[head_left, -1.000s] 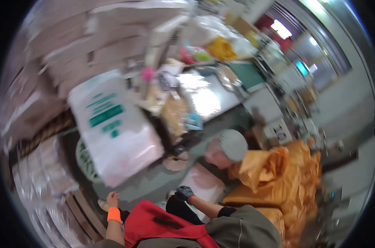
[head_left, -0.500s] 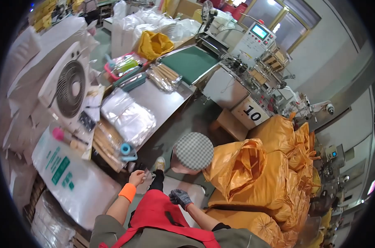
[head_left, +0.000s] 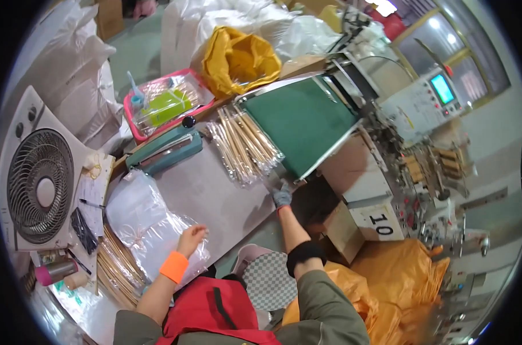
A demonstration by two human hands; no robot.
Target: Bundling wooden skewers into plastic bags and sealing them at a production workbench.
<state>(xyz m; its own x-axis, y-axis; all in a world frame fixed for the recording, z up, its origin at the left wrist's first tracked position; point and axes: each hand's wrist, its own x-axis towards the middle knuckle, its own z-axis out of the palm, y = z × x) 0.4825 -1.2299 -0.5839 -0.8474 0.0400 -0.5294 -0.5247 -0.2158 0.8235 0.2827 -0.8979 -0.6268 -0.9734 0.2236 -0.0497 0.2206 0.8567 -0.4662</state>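
Note:
My left hand [head_left: 191, 239], bare above an orange wristband, hovers by a stack of clear plastic bags [head_left: 140, 213]; its fingers are loosely curled with nothing visible in them. My right hand [head_left: 282, 196], in a grey glove, is at the right edge of the metal table [head_left: 206, 198]. Its fingers look apart, and I see nothing held. Just beyond it lies a pile of thin wooden sticks in clear wrapping [head_left: 244, 144]. A green conveyor belt [head_left: 301, 121] adjoins the pile. Left of the pile sits a teal bag sealer [head_left: 169, 150].
A pink basket [head_left: 129, 118] and an open yellow sack [head_left: 218, 69] stand beyond the table. At left are a fan [head_left: 28, 184] and a pink-lidded bottle [head_left: 57, 271]. A checkered stool [head_left: 269, 282] and orange sacks [head_left: 393, 276] are close on the right, below a machine [head_left: 410, 109].
I have moved up to the table. My right hand has gone from beside my apron out to the table's right edge; my left hand is now over the plastic bags.

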